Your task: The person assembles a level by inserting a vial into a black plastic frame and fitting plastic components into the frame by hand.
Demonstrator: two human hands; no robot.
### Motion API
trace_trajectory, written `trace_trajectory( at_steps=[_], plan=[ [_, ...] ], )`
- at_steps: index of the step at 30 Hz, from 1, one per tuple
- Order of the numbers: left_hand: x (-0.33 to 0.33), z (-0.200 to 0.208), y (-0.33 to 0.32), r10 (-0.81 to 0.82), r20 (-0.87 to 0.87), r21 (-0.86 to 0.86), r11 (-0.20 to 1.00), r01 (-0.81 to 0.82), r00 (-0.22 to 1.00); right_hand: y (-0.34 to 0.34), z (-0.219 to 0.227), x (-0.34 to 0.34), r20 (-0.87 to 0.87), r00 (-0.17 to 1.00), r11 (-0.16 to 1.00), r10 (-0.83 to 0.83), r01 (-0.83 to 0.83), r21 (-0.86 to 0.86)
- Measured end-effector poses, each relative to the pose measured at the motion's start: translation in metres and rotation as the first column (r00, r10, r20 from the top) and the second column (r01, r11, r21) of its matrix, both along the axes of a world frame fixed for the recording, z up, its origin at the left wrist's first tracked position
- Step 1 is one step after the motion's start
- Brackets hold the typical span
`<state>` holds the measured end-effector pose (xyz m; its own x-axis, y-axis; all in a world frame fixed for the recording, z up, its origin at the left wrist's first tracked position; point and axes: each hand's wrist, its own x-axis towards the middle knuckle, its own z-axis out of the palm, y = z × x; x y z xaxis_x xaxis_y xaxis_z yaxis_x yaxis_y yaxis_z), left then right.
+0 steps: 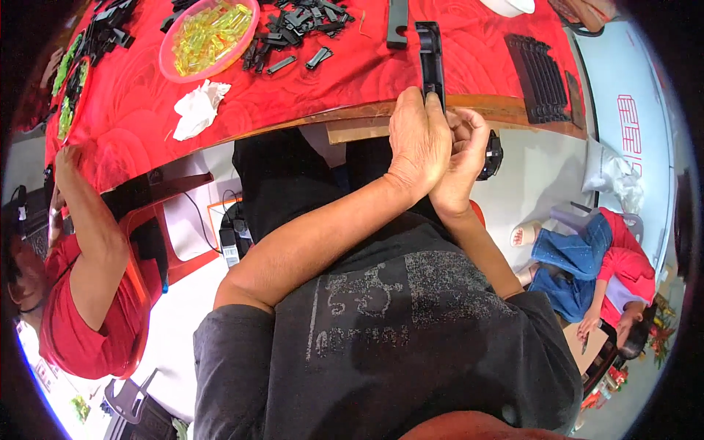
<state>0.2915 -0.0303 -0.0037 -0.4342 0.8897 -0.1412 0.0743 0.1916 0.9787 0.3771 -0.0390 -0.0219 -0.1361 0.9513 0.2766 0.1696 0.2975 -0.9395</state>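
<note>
A long black plastic piece (430, 62) with a hollow channel stands out past my fingers over the table edge. My left hand (419, 141) is closed on its near end, fingers stretched along it and pressed down. Close against it, my right hand (460, 158) has its palm turned up and its fingers curled round the side of the same piece. The piece's near end is hidden between the two hands. Just beyond, on the red cloth, lies another long black plastic piece (397, 26) with a notch at its end.
The red-clothed table (293, 92) bears a pink bowl (169, 55) of yellow clear parts, a heap of small black parts (301, 26), a crumpled tissue (199, 110) and a row of black strips (539, 79). One person (95, 293) sits left, another (616, 257) at right.
</note>
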Motion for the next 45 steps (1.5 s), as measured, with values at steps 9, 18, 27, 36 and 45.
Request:
trace_trajectory(
  at_steps=[9, 18, 27, 36, 45],
  plan=[
    [0.006, -0.013, 0.009, 0.051, 0.209, -0.005, 0.999, -0.051, 0.976, 0.0, -0.001, 0.0, 0.057, 0.998, 0.999, -0.034, 0.031, 0.036],
    [0.005, -0.01, 0.014, 0.024, 0.254, -0.002, 1.0, -0.024, 0.967, 0.004, -0.005, 0.005, 0.077, 0.995, 0.997, -0.065, 0.061, 0.057],
    [0.009, -0.02, 0.014, 0.042, 0.285, 0.058, 0.996, -0.061, 0.958, 0.002, -0.007, 0.005, 0.044, 0.998, 0.999, -0.045, 0.045, 0.002],
    [0.001, 0.0, 0.012, 0.048, 0.192, -0.007, 0.999, -0.047, 0.98, 0.0, -0.007, 0.005, 0.025, 0.998, 0.998, -0.056, 0.056, -0.002],
    [-0.002, 0.007, 0.013, 0.031, 0.117, -0.017, 0.999, -0.03, 0.993, -0.002, -0.007, 0.006, -0.009, 0.996, 0.996, -0.088, 0.087, -0.019]
  ],
)
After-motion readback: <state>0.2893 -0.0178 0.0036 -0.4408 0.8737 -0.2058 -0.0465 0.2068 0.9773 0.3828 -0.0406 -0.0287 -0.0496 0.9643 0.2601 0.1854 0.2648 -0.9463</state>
